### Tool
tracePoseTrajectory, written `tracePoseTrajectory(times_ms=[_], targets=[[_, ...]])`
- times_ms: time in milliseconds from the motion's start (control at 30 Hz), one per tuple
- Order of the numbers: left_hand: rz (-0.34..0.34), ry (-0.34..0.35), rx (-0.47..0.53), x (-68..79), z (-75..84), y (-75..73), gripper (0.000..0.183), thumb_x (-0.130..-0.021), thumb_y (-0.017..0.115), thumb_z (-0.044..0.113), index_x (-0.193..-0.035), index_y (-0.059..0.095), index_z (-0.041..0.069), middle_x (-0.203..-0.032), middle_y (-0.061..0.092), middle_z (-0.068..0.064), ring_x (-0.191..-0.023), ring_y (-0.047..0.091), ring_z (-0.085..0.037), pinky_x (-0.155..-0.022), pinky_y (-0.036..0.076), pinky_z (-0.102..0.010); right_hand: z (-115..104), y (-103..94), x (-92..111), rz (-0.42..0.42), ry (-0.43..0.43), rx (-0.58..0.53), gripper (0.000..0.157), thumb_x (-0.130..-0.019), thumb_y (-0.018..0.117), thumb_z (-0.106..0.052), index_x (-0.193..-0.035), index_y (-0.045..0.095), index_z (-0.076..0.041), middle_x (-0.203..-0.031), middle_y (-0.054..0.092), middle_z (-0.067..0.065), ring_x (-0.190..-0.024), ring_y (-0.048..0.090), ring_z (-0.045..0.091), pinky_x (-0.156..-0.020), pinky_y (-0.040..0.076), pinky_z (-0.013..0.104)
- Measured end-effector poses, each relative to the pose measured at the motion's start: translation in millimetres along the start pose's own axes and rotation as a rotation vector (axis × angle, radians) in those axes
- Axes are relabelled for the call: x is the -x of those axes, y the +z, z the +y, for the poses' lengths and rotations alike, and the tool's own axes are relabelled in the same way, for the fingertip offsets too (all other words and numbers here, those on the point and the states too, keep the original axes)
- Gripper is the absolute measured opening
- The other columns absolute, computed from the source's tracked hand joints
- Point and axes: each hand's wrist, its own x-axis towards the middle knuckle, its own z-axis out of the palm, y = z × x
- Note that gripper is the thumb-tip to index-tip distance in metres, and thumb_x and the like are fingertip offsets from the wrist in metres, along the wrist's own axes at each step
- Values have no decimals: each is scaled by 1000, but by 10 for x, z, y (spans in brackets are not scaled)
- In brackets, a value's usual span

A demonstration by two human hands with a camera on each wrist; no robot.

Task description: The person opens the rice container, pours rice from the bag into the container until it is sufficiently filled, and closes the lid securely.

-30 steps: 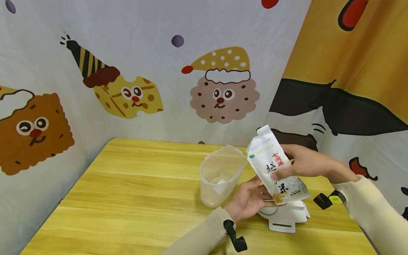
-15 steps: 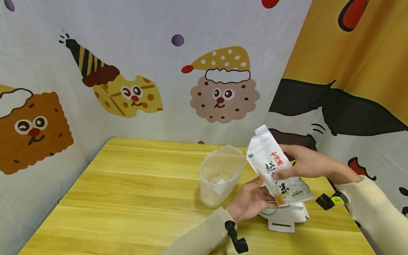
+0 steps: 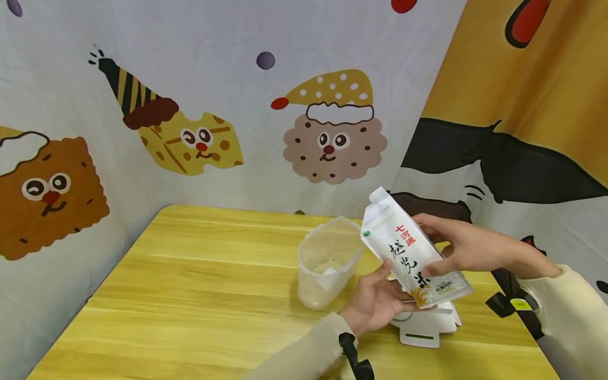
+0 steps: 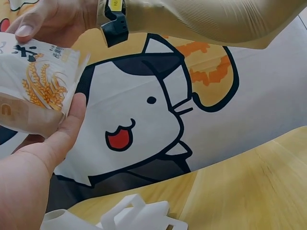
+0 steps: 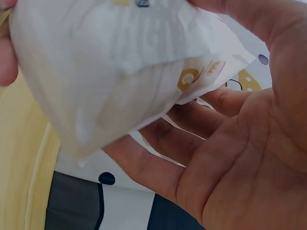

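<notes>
In the head view a white rice bag [image 3: 404, 248] with red and black lettering is held tilted above the table, its narrow top leaning to the upper left. My right hand [image 3: 475, 248] grips the bag's right side, thumb on the front and fingers behind it. Below, my left hand [image 3: 375, 301] holds the lower part, palm up, thumb at the left edge and fingers underneath. The left wrist view shows the bag's printed wheat ears [image 4: 45, 86] above a straight finger. A clear plastic container [image 3: 315, 287] stands upright left of the bag.
A white plastic lid [image 3: 420, 335] with a slotted tab lies on the wooden table [image 3: 199, 295] under the bag, partly hidden. Something pale lies in the container. A cartoon-printed curtain [image 3: 214, 47] surrounds the table at the back and sides.
The bag's top has leaned further left, and its base has shifted slightly right. My right hand has slid lower along the bag and moved right. The container has not moved.
</notes>
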Motion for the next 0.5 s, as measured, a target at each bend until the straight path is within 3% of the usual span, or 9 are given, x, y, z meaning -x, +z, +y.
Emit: tracePoseTrajectory(times_ms=[200,500], targets=[[-13,22,25,4,-20,19,65,-97,55,61,-154,38,34,-157,48,-14,-146,40,-41,-120,26,-70,-22,-32,110,-23,34,-22,87,-82,87,-24,-152,35,-19,-131,60,14,-101,67,13,-74,63,33],[2,38,58,13,-34,43,65,-97,55,61,-154,38,34,-155,48,-13,-147,37,-46,-121,22,-72,-37,-28,200,-13,41,13,98,-81,88,-26,-157,26,-23,-129,61,15,-99,69,14,-75,59,30]])
